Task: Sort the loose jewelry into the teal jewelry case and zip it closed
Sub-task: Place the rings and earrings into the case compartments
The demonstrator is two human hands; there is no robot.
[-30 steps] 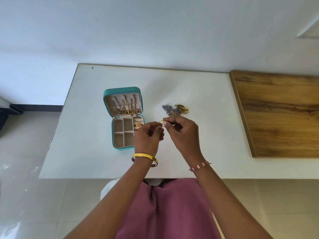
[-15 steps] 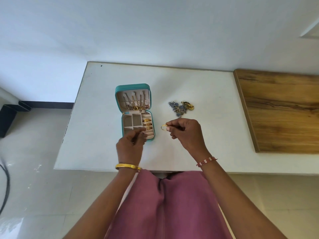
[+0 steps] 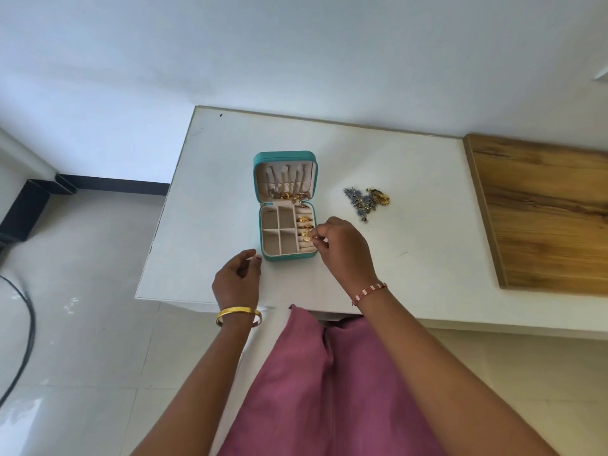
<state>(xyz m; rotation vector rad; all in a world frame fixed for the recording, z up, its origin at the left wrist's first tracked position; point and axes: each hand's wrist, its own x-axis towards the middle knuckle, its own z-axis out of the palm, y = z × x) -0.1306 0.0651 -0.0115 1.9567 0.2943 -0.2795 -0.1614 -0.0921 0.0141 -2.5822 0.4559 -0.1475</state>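
A black cable (image 3: 23, 327) is seen curving over the pale floor at the far left. Next, the left hand (image 3: 237, 278) is held just off the near left corner of the case, its fingers loosely curled and nothing gripped; a gold bangle (image 3: 238, 315) is worn on that wrist. The teal case (image 3: 285, 205) is laid open on the white table (image 3: 204, 192), lid propped back with chains hung inside, the base divided into small compartments. Gold rings (image 3: 304, 228) are lined up in the ring slots along the base's right side. Right there, a small gold ring (image 3: 312, 238) is pinched by the right hand (image 3: 345, 250) at the ring slots, and a beaded bracelet (image 3: 369, 293) is worn on that wrist. Further right, the loose jewelry (image 3: 367, 201) is left in a small heap on the table, well apart from the case. A wooden board (image 3: 546, 218) is laid at the far right
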